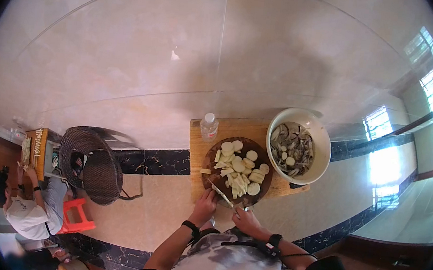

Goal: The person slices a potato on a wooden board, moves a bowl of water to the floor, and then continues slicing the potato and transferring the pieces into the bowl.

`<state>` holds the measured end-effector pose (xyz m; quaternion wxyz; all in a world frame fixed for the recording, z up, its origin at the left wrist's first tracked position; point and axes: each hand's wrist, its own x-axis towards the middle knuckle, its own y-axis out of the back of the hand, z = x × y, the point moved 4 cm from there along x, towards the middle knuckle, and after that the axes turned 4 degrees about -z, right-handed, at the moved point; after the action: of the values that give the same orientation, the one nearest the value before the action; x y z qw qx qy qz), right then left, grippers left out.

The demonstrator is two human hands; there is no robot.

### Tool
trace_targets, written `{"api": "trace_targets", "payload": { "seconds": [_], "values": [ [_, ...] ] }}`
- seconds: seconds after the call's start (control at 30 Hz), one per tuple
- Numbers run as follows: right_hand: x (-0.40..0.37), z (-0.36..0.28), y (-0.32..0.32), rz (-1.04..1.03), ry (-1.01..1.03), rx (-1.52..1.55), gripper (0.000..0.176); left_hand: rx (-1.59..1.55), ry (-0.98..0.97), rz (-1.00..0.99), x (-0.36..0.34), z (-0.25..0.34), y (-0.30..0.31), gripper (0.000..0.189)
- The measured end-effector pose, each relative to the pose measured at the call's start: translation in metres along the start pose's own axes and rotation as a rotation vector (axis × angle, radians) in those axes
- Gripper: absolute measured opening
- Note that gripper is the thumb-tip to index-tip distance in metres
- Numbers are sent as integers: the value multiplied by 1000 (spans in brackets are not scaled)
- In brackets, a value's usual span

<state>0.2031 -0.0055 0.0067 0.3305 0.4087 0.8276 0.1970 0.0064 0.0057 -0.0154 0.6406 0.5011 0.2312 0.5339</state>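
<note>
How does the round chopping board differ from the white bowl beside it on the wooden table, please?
The chopping board is dark brown and flat, while the white bowl is pale and deep. The chopping board carries pale slices and sticks spread across it; the white bowl holds mostly dark greyish scraps with a few pale pieces. Both are round and rest side by side on the wooden table.

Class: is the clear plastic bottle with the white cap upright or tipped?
Upright: the clear plastic bottle stands on the low wooden table, white cap uppermost.
</note>
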Motion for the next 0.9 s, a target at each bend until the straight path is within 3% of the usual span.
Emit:
{"api": "trace_targets", "payload": {
  "seconds": [0.57,0.67,0.77,0.9],
  "values": [
    [5,-4,-5,-45,-53,-15,25,-142,31,-26,-8,-13,-17,25],
    [15,19,-25,-96,38,-109,25,-144,-1,-22,-5,-10,-10,26],
    [20,-24,1,35,23,38,25,-192,42,-41,-6,-10,-11,28],
    [19,-28,6,-20,-54,18,26,-192,59,-46,-7,-11,-17,32]
  ]
}}
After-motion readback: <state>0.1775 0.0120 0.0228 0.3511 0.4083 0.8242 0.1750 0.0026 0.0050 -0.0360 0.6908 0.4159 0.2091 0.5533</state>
